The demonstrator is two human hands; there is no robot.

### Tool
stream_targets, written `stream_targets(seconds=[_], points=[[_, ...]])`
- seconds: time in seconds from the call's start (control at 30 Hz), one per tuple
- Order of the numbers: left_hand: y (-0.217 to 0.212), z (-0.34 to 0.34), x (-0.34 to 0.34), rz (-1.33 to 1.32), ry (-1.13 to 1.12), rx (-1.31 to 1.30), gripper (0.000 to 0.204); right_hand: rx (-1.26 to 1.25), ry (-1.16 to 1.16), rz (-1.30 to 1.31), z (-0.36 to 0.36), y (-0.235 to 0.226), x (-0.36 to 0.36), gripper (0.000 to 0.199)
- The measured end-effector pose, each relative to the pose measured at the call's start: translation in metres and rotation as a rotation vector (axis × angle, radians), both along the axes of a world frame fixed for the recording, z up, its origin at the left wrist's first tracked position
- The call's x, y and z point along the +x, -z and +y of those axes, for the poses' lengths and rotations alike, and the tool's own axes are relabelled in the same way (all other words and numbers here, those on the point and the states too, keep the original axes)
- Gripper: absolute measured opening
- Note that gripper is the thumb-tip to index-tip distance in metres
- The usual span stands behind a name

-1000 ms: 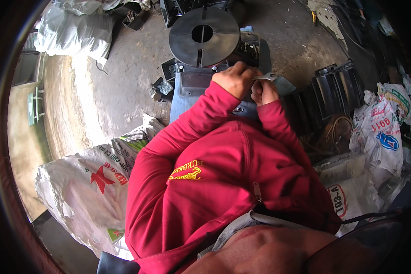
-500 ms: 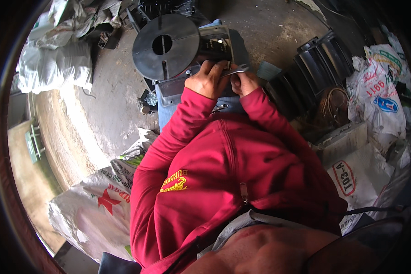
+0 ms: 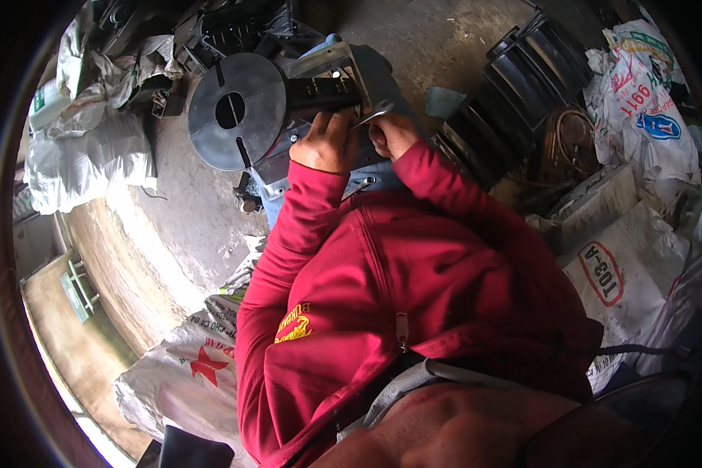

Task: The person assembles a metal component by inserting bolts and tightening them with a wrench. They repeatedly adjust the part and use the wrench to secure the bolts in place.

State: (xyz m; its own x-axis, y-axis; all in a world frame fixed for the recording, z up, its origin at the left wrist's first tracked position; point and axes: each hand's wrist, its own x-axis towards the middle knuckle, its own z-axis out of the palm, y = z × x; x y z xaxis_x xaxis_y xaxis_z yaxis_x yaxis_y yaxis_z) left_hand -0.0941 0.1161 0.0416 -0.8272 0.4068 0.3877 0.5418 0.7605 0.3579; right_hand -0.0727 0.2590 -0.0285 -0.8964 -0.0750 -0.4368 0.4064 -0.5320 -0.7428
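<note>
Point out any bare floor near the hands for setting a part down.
Bare concrete floor lies left of the round metal disc, bordered by white sacks. Another patch sits above the black trays. Around both hands it's crowded.

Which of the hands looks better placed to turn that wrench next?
Probably the right hand: it already grips the metal wrench, whose head points at the dark frame. The left hand rests against the frame beside the grey disc, likely steadying it.

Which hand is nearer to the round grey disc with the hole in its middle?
Left. The left hand sits just beside the disc, at its right edge. The right hand is farther right, holding a small metal wrench.
</note>
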Motion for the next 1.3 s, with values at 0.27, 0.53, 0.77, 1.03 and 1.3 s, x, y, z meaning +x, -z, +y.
stream_targets(seconds=[0.27,0.53,0.77,1.03,1.3], points=[[-0.005,0.001,0.001,-0.026,-0.009,-0.043,0.021,-0.016,0.029,0.014,0.002,0.003,0.001,0.027],[-0.003,0.011,-0.003,-0.13,-0.08,-0.191,0.028,-0.073,-0.046,-0.006,0.003,0.006,0.002,0.03],[-0.008,0.002,-0.004,0.0,0.068,-0.165,0.019,-0.117,-0.01,-0.016,0.001,0.015,0.0,0.03],[-0.02,0.003,-0.001,0.043,0.06,-0.165,0.024,-0.123,-0.01,0.019,0.003,0.013,0.001,0.026],[-0.003,0.008,-0.006,0.114,-0.021,-0.313,0.015,-0.115,-0.022,-0.023,0.001,0.001,0.0,0.028]])
